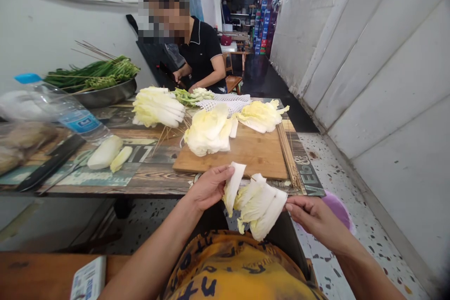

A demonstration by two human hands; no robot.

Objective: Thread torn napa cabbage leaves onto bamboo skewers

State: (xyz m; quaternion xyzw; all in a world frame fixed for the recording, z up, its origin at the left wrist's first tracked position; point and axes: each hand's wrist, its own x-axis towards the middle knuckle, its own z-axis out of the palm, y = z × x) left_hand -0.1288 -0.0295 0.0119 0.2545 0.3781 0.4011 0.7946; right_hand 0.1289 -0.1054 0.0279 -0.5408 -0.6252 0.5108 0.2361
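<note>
– What's the tabletop [154, 173] like?
– Patterned like wooden planks, with printed lettering [308, 176] near its right end.
– And what lies straight on it?
– A wooden cutting board [256, 152], a bundle of thin sticks [288, 157] along the board's right edge, and a pile of cabbage leaves [158, 108] beyond it to the left.
– Further left?
– A metal bowl [108, 97], a plastic bottle [79, 117], a black-handled knife [49, 165] and a white vegetable chunk [105, 152].
</note>
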